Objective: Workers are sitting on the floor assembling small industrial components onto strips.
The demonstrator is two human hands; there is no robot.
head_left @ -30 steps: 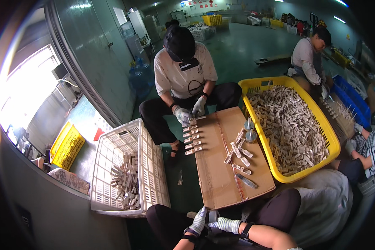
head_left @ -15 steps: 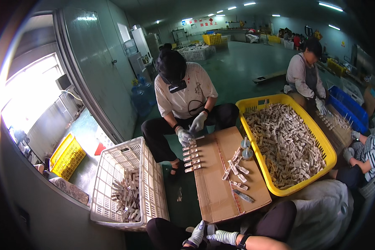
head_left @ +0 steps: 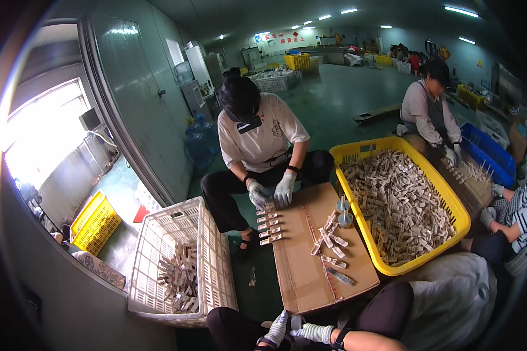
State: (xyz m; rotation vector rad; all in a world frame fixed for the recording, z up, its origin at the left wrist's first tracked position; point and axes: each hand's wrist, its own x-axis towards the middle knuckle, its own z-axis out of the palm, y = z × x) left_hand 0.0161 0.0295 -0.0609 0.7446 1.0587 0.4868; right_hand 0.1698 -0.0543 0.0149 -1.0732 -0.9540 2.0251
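At the lower edge, my left hand (head_left: 277,329) and my right hand (head_left: 315,333), both in striped white gloves, sit close together between my knees. Their fingers are closed against a grey thing (head_left: 296,322) that I cannot make out. Just beyond them is a flat cardboard box (head_left: 301,286). On it lie loose pale clips (head_left: 331,240) shaped like clothespins, a dark grey knife-like tool (head_left: 341,276) and a clear stemmed object (head_left: 345,217). Similar clips (head_left: 270,231) form a row along the left edge. Opposite me, a person's gloved hands (head_left: 269,193) work at the row's far end.
A yellow basket (head_left: 462,222) heaped with clips stands right of the box. To the left is a white crate (head_left: 216,263) holding more clips. Another person (head_left: 430,111) works at the far right beside a blue crate (head_left: 498,167). A white sack (head_left: 451,292) lies near my right knee.
The person opposite has lowered their hand on the right-hand side onto the box's far edge. The far-right worker's hands have shifted. My hands have stayed in place.
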